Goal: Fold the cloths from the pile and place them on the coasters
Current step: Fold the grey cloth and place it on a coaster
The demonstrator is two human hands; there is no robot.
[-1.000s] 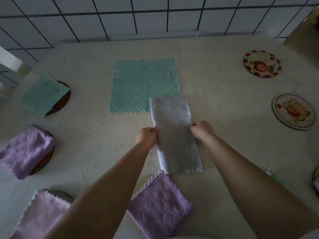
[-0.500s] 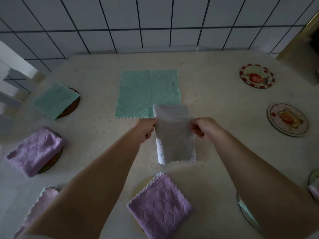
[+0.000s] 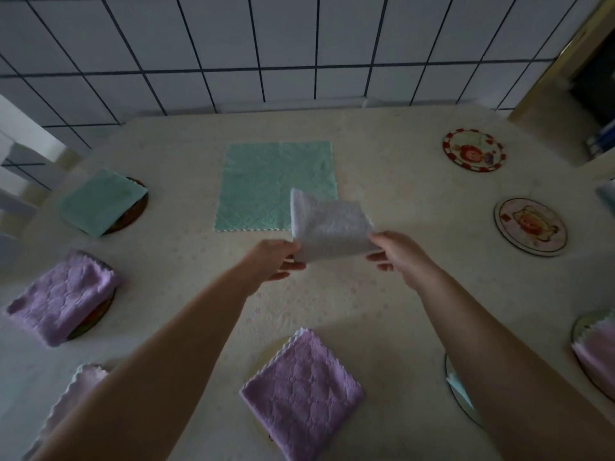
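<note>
Here both hands hold one folded white cloth [image 3: 327,227] up over the middle of the worktop [image 3: 382,294], clear of its surface. The left hand [image 3: 276,261] has its grip pinched on the cloth's lower left corner, thumb on top and fingers beneath. The right hand [image 3: 396,252] pinches the lower right corner in the same way, its other fingers loosely curled below.

Just behind the white cloth, a green cloth [image 3: 276,184] lies spread flat and unfolded on the worktop.

Coasters ring the worktop, and most carry a folded cloth. At far left, a folded green cloth [image 3: 100,201] sits on a dark coaster [image 3: 138,212]. Nearer on the left, a folded purple cloth [image 3: 63,297] covers most of another coaster [image 3: 96,316]. At the bottom left edge a pale purple cloth [image 3: 76,390] is partly hidden by the left forearm. In the near middle, a folded purple square [image 3: 303,394] rests on a pale coaster [image 3: 269,352]. At the right edge, a pink cloth [image 3: 599,354] lies on a coaster cut off by the frame.

Two picture coasters on the right are bare: a red-rimmed one [image 3: 473,154] farther back and a pale one [image 3: 529,226] nearer.
</note>
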